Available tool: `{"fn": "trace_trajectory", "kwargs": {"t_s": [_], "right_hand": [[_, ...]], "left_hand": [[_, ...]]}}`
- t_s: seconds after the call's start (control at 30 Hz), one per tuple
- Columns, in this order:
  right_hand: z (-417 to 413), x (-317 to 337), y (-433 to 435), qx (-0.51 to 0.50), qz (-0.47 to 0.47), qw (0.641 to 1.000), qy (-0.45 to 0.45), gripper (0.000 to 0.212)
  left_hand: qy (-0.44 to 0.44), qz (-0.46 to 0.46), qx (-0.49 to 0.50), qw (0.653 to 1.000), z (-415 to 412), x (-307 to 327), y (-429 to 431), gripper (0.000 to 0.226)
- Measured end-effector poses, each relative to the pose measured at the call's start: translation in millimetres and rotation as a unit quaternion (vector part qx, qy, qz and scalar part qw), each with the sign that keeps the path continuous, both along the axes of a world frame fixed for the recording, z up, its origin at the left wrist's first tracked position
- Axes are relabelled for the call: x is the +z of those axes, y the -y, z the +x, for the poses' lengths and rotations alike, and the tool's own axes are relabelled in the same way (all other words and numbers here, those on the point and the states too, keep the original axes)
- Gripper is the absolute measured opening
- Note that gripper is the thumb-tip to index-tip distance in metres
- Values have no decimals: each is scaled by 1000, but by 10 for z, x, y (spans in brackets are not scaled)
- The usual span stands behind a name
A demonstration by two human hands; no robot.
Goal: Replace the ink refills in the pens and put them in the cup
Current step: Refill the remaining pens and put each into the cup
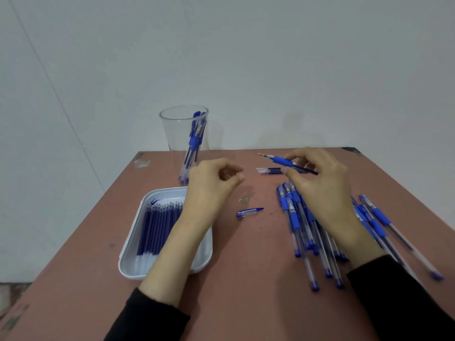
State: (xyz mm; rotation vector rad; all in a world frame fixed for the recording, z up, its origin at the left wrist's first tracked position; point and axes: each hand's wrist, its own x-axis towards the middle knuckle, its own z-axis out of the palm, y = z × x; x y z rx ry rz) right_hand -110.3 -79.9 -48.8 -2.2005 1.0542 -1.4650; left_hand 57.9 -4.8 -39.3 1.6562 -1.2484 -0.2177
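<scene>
The right hand [325, 185] pinches an uncapped pen [286, 163] in its fingers, tip aimed at the left hand [211, 188], probably so that hand can unscrew the point. The left fingers are loosely curled and hold nothing I can see (blurred, though). A loose cap [250, 212] lies mid-surface, handy for later. Fresh refills [160, 225] fill a white tray [133, 267] by the left edge; the cup [172, 134], a few pens in it, stands at the far left corner. Reddish, scuffed surface [246, 279]; pale bare wall [295, 57] behind.
</scene>
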Motion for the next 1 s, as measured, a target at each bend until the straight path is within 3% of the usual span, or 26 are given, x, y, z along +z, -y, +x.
{"fn": "trace_trajectory", "kwargs": {"t_s": [0.1, 0.23, 0.77, 0.83, 0.9, 1.0], "right_hand": [[10, 6, 5, -3, 27, 1000, 4, 15], [5, 6, -11, 6, 42, 999, 3, 15], [32, 24, -51, 8, 48, 999, -11, 14], [29, 34, -68, 20, 56, 998, -8, 14], [36, 56, -107, 50, 79, 996, 4, 13], [52, 85, -155, 93, 103, 990, 11, 16]], "left_hand": [[156, 111, 0, 981, -46, -63, 12, 18], [224, 173, -11, 959, -104, -43, -28, 25], [161, 187, -28, 969, -23, -58, -1, 30], [120, 145, -31, 982, -14, -5, -4, 25], [-1, 79, -63, 995, -40, 56, -23, 24], [-180, 15, -111, 977, -95, 109, -57, 21]]}}
